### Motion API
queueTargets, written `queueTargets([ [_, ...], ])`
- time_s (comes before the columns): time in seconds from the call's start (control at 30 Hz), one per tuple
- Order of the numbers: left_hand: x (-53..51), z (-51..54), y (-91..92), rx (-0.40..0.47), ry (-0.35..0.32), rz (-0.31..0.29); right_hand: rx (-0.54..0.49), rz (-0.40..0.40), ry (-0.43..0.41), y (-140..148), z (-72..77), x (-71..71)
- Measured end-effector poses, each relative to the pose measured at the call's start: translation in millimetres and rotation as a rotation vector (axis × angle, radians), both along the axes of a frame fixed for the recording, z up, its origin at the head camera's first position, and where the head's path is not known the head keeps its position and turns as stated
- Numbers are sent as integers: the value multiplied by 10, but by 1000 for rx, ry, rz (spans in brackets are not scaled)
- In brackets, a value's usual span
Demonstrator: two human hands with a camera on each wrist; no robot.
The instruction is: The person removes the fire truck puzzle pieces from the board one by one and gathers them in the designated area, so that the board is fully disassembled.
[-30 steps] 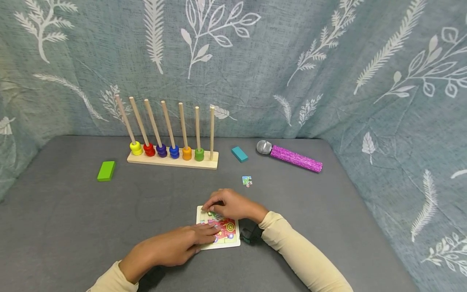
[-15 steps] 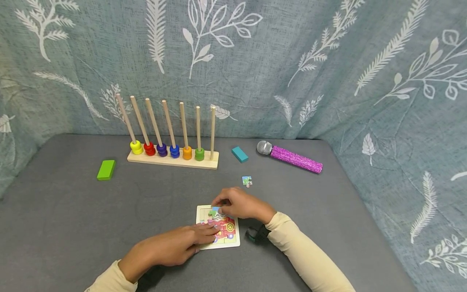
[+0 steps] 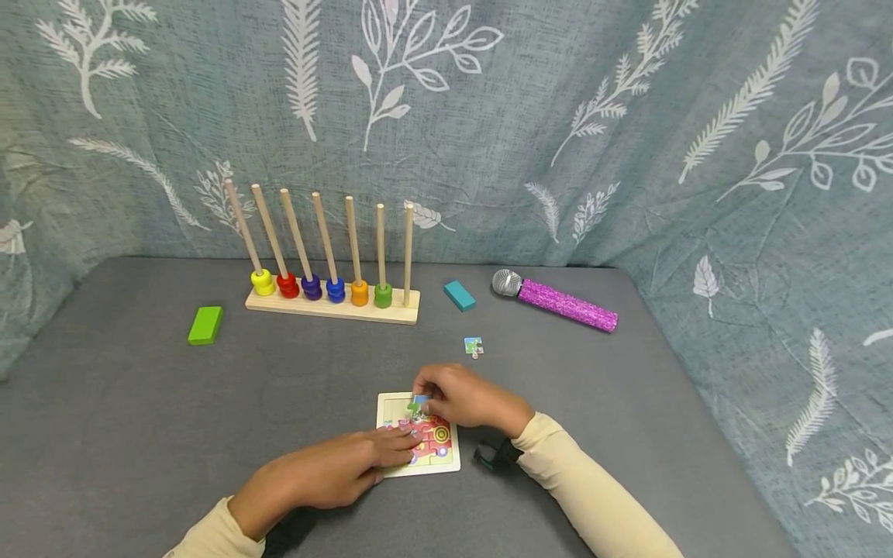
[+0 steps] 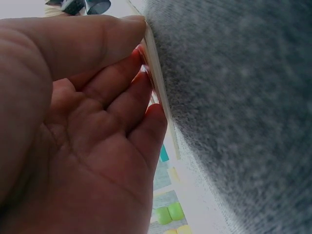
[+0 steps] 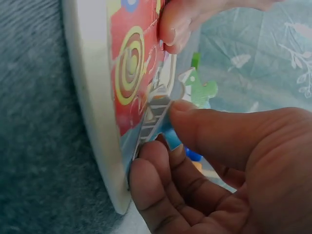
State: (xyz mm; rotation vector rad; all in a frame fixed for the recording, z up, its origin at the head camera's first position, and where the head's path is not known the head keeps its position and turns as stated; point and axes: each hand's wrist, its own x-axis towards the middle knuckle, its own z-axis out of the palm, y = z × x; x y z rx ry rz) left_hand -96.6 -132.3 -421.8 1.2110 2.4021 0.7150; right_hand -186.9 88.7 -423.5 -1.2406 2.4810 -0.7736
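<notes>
A square jigsaw puzzle in a pale wooden tray [image 3: 436,469] lies on the grey table, its picture red with a yellow ringed wheel. My left hand [image 3: 356,463] rests on its lower left part, fingers extended over the pieces; in the left wrist view the thumb [image 4: 112,36] touches the tray's edge. Over the top of the tray, my right hand [image 3: 474,399] pinches a blue and green puzzle piece [image 3: 420,401] between thumb and fingers. The right wrist view shows this piece [image 5: 197,90] tilted up from the puzzle. Another puzzle piece [image 3: 473,346] lies beyond the right hand.
Behind stands a wooden peg counting rack [image 3: 331,308] with coloured beads. A green block [image 3: 205,325] lies left, a teal block [image 3: 460,296] right of the rack. A purple glittery microphone [image 3: 568,304] lies back right. A patterned curtain [image 3: 488,155] closes off the back.
My right hand has shifted right along the top of the tray with the puzzle piece, which now shows between its fingers. The left hand has stayed in place.
</notes>
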Motion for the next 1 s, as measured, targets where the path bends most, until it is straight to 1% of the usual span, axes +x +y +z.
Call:
queueTargets([
  [0.2,8,-1,5,-9,-16,1,-35,16,-80,39,-27,-1],
  [0.4,10,-4,-3,-3,-4,-4,-172,67,-221,73,-54,-67],
  [0.5,8,-6,-3,-2,-15,0,-212,57,-265,97,-48,-92],
  [0.63,-2,3,-3,-5,-32,4,-232,18,-276,144,-23,-136],
  [0.77,-6,8,-8,-6,-40,2,-236,-24,-258,205,4,-182],
  [0.83,-9,8,-12,-4,-38,-1,-232,-40,-231,233,15,-206],
  [1.0,-21,6,-25,7,-40,-15,-237,-84,-209,290,40,-246],
])
